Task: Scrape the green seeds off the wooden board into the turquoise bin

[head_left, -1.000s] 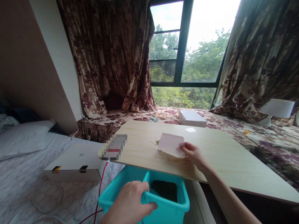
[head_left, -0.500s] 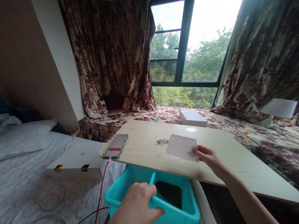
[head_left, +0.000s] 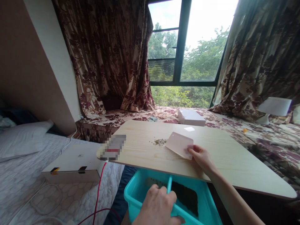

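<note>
My right hand pinches the right edge of a thin, pale pink translucent scraper sheet, tilted over the wooden tabletop. At the sheet's left edge lies a small scatter of brownish-green grains. Below the table's front edge, my left hand is closed around the middle divider of a turquoise plastic bin. Dark, fine-grained material lies in the bin's right compartment. A few bits show in the left compartment, partly hidden by my hand.
A pixelated flat item with a red cable lies at the table's left end. A white box rests on the bed. Behind the table are another white box and a lamp on the window seat.
The turquoise bin has moved right along the table's front edge, with my left hand on it. The scraper sheet has turned and shifted slightly left, now closer against the grains.
</note>
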The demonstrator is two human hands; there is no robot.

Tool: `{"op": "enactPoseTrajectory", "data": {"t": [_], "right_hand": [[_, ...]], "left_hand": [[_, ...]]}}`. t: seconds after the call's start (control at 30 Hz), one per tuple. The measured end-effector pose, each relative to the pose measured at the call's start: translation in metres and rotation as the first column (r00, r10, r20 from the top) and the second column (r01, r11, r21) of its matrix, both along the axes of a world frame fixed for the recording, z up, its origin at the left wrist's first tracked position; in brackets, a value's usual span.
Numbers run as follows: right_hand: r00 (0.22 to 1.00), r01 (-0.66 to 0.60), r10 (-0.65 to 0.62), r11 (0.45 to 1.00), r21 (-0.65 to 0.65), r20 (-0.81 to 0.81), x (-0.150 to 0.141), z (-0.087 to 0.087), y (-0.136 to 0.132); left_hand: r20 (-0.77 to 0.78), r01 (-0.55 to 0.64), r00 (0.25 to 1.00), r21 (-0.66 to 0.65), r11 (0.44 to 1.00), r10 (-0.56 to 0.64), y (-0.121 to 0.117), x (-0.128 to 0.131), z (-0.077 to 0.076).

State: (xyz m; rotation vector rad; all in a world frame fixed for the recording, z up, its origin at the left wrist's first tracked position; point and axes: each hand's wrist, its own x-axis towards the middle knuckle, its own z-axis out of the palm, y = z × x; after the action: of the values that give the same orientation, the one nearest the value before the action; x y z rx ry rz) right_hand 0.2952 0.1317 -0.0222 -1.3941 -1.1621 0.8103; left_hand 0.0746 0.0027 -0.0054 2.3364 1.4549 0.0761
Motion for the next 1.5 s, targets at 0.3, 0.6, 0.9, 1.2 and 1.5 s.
{"op": "enactPoseTrajectory", "data": {"t": [0.3,0.6,0.9,1.2,1.5], "right_hand": [[0.979,-0.202,0.202,0.979,-0.011,0.008,-0.015,-0.009,-0.014],[0.984,-0.178,0.177,0.984,-0.026,-0.037,-0.009,0.000,-0.020],[1.000,0.012,-0.012,1.000,0.000,0.004,-0.008,-0.004,0.012],[0.992,-0.127,0.127,0.992,-0.012,-0.001,-0.029,-0.009,0.008],[0.954,-0.299,0.299,0.954,0.006,-0.008,-0.060,0.003,-0.010]], "left_hand": [[0.016,0.005,1.000,0.007,1.000,-0.005,0.001,-0.001,-0.003],[0.064,-0.019,0.998,0.046,0.999,0.016,0.001,-0.004,-0.008],[0.036,-0.011,0.999,0.019,1.000,0.010,0.003,-0.003,-0.005],[0.055,-0.037,0.998,0.027,0.999,0.036,0.001,-0.005,-0.003],[0.058,-0.021,0.998,0.073,0.997,0.017,0.004,-0.005,-0.004]]}}
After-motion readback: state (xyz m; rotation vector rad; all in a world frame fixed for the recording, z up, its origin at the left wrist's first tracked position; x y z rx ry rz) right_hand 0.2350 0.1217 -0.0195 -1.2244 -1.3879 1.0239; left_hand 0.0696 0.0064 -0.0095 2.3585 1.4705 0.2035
